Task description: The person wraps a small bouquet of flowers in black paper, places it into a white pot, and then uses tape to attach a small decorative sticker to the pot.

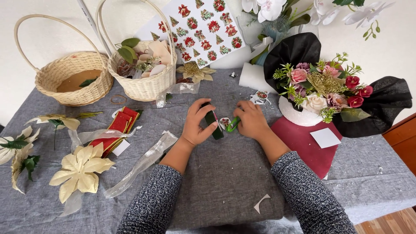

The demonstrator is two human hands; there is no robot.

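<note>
Head view: right basket (143,86) holds leaves, petals.

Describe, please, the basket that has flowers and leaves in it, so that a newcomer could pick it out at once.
Start at the grey cloth-covered table and look to its far left corner, where two pale wicker baskets stand side by side. The one meant is the right-hand basket, nearer the sheet of red and green stickers. It is filled with green leaves and cream petals, while the left basket is wider, lower and nearly empty.

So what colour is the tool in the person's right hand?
Bright green handles, seen in the head view, in the right hand.
</note>
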